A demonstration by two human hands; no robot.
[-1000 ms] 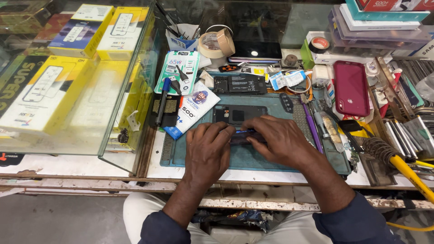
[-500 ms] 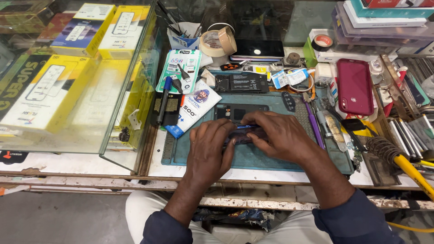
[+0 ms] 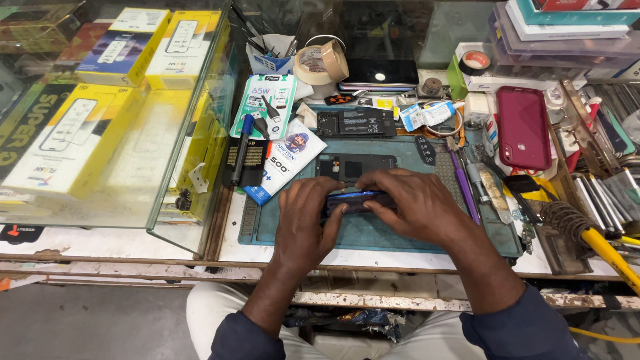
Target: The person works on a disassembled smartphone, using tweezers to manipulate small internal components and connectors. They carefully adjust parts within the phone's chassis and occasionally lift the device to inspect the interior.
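My left hand point(image 3: 307, 220) and my right hand point(image 3: 407, 203) both grip a dark phone point(image 3: 357, 200) held edge-up just above the teal work mat point(image 3: 373, 233). The fingers of both hands wrap around its ends, and only its blue-tinted upper edge shows between them. A black phone frame point(image 3: 353, 165) lies flat on the mat just beyond the hands. Further back lies an opened phone body point(image 3: 357, 123) with its battery showing.
A glass case point(image 3: 100, 133) with yellow boxes stands at the left. A red phone point(image 3: 525, 127), tape rolls point(image 3: 323, 61), a purple tool point(image 3: 463, 187), tweezers and a yellow-handled brush point(image 3: 600, 243) crowd the right and back. Two packets point(image 3: 280, 157) lie left of the mat.
Both hands have stayed on the phone over the mat; the fingers have shifted a little along its edge. Nothing else has moved.
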